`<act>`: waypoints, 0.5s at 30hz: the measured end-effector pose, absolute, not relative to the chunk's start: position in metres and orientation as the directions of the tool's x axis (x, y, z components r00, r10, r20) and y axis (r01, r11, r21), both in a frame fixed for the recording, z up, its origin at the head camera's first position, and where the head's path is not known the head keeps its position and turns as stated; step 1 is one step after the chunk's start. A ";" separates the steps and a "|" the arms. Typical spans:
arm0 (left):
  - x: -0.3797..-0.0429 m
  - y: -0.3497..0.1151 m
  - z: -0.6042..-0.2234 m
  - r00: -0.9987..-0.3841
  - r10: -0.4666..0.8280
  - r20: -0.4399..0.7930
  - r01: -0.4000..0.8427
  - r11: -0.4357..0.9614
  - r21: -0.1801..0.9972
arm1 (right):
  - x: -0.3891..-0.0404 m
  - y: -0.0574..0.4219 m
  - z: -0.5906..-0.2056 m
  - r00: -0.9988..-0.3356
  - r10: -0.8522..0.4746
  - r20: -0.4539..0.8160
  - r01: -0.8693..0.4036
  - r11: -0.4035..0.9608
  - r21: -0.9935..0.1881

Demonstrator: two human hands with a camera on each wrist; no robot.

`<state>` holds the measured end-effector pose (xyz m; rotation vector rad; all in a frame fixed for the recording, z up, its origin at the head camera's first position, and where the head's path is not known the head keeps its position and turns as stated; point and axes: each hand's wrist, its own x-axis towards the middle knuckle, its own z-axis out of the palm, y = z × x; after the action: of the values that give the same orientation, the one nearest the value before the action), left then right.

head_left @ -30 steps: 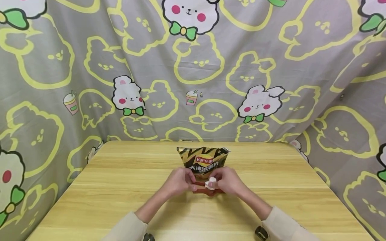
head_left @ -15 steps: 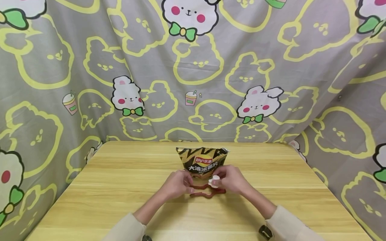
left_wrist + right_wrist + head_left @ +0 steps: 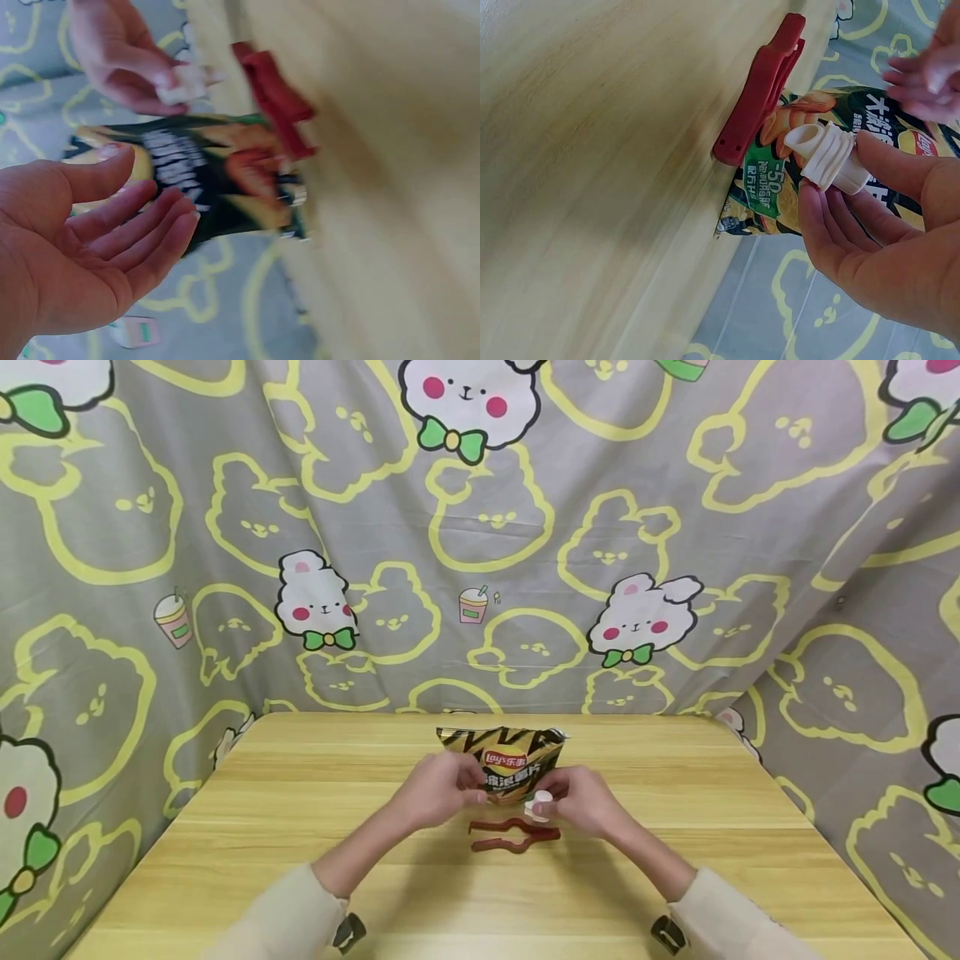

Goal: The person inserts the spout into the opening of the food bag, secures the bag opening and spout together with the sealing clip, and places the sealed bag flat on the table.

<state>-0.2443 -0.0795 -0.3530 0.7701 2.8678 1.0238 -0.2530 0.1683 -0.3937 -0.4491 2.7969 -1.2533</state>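
A black-and-gold bag of Lay's chips (image 3: 506, 760) stands upright on the table in the head view. In front of it lies a red bag clip (image 3: 543, 834), its two arms spread apart on the left. My right hand (image 3: 588, 802) pinches a small white threaded spout (image 3: 829, 161) between thumb and fingers, just right of the bag's lower part. My left hand (image 3: 438, 789) is at the bag's left side and covers part of its front. Its fingers are loosely bent with nothing between them in the left wrist view; whether they touch the bag I cannot tell.
The light wooden table (image 3: 300, 827) spreads out on both sides of the bag. Behind it hangs a grey curtain (image 3: 420, 635) with rabbit prints, which also closes in the left and right sides.
My left hand has left the red clip and moved up toward the bag. The right hand has shifted slightly right with the white spout, away from the clip, which now lies untouched.
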 end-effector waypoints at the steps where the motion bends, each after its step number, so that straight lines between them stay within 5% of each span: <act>1: -0.244 -0.078 -0.346 -0.875 0.452 0.172 0.461 0.672 0.580 | -0.253 0.169 -0.393 -0.958 -0.278 0.075 -0.241 0.629 -0.739; 15: -0.248 -0.050 -0.268 -0.812 0.423 0.402 0.573 0.709 0.410 | -0.256 0.172 -0.383 -0.962 -0.264 0.068 -0.230 0.650 -0.725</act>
<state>-0.2480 -0.0503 -0.2676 0.9427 3.1595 0.9210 -0.2557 0.1717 -0.3829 -0.4208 2.8141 -1.2269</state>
